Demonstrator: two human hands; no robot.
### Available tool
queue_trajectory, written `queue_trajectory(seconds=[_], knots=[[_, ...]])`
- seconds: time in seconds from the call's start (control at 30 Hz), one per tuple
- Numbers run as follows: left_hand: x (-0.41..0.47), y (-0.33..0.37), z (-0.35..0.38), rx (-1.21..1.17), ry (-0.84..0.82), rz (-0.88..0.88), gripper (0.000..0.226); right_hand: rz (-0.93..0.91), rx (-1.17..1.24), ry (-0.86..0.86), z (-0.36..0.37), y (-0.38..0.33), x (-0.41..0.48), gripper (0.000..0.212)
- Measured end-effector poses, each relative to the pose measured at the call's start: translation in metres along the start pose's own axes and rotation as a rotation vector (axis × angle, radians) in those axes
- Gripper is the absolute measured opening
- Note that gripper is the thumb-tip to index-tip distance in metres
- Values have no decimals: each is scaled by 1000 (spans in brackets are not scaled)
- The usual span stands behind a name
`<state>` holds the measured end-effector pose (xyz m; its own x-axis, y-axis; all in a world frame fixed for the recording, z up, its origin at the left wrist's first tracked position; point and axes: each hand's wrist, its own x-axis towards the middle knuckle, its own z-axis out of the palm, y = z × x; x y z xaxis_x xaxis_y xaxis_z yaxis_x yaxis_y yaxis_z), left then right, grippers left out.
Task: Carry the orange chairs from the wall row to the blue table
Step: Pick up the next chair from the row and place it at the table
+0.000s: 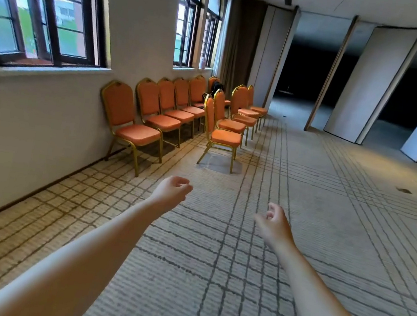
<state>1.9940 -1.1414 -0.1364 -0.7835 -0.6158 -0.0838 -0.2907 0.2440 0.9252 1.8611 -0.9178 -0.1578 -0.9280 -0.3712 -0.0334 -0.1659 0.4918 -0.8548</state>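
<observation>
Head cam: left hand (172, 189) and right hand (274, 223) are both out front, fingers loosely curled, holding nothing. The chairs are well ahead, up and left of the hands, so the left one's nearer. The wall row (155, 108) runs along the wall under the windows; a second row (226, 127) sits just right of it. Blue table isn't visible.

Grey carpet (286, 221) with dark grid lines. Pale wall (139, 29) at left, dark-framed windows (44, 9), arched windows (186, 22) further on, daylight entering. Folding partition panels (379, 82) at right, dark openings between.
</observation>
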Motion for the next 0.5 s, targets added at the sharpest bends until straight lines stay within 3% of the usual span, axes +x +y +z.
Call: queue_trajectory(seconds=[0.5], knots=[[409, 25, 21, 62, -9, -48, 45, 44, 36, -5, 73, -42, 397, 67]])
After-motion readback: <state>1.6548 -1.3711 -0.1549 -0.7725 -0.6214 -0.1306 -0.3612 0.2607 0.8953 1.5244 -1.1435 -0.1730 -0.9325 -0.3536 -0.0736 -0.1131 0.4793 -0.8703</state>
